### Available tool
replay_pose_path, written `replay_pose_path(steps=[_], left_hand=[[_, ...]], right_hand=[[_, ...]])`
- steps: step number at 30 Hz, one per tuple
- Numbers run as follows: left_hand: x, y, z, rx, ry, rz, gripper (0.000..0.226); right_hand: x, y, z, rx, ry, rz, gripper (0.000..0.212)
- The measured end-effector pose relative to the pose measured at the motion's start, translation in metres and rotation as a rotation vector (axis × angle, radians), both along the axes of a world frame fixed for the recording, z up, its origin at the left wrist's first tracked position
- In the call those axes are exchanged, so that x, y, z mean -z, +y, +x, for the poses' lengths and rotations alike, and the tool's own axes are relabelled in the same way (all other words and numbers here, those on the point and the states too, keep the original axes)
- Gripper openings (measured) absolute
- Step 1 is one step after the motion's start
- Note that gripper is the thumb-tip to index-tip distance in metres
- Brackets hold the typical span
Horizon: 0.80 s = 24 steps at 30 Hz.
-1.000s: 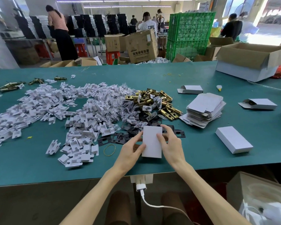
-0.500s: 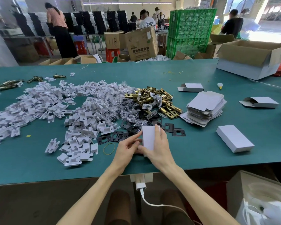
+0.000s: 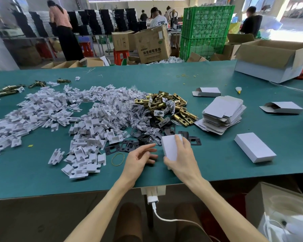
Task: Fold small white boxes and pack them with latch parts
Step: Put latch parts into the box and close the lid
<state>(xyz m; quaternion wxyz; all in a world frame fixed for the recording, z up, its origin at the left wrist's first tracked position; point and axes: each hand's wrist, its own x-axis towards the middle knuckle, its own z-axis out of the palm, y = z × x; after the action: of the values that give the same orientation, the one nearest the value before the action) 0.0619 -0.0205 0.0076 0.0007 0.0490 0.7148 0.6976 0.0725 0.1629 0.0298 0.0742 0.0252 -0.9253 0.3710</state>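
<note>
While one closed box (image 3: 254, 147) is lying done and flat blanks (image 3: 222, 114) are waiting, the right hand (image 3: 180, 159) is gripping a folded box (image 3: 170, 147), left hand (image 3: 138, 159) spread.

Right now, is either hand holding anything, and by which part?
The right hand grips the small white cardboard box around its right side and near end; the left hand holds nothing.
</note>
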Motion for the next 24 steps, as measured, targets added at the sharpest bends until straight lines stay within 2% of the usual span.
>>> replay_pose_path(steps=[3, 6, 10, 13, 16, 18, 20, 24], left_hand=[[0.001, 0.0, 0.002, 0.018, 0.016, -0.077, 0.038], [0.004, 0.001, 0.001, 0.05, 0.03, -0.146, 0.036], [0.006, 0.0, 0.0, 0.044, 0.043, -0.139, 0.035], [0.007, 0.0, 0.001, 0.049, 0.047, -0.147, 0.035], [0.008, 0.0, 0.001, 0.054, 0.052, -0.165, 0.034], [0.008, -0.001, 0.001, 0.052, 0.056, -0.169, 0.034], [0.008, -0.001, 0.0, 0.052, 0.058, -0.177, 0.033], [0.008, -0.002, 0.001, 0.056, 0.072, -0.2, 0.035]], right_hand=[[-0.006, 0.04, 0.004, 0.077, -0.006, 0.01, 0.078], [-0.011, 0.087, 0.005, 0.15, -0.034, 0.102, 0.076], [-0.013, 0.13, 0.003, 0.177, -0.113, 0.216, 0.08], [-0.013, 0.143, 0.001, 0.197, -0.157, 0.304, 0.073], [-0.013, 0.138, 0.003, 0.211, -0.054, 0.412, 0.07], [-0.012, 0.124, 0.004, 0.125, 0.001, 0.313, 0.069], [-0.008, 0.107, 0.003, 0.045, -0.034, 0.16, 0.067], [0.004, 0.097, -0.003, 0.084, -0.097, 0.08, 0.059]])
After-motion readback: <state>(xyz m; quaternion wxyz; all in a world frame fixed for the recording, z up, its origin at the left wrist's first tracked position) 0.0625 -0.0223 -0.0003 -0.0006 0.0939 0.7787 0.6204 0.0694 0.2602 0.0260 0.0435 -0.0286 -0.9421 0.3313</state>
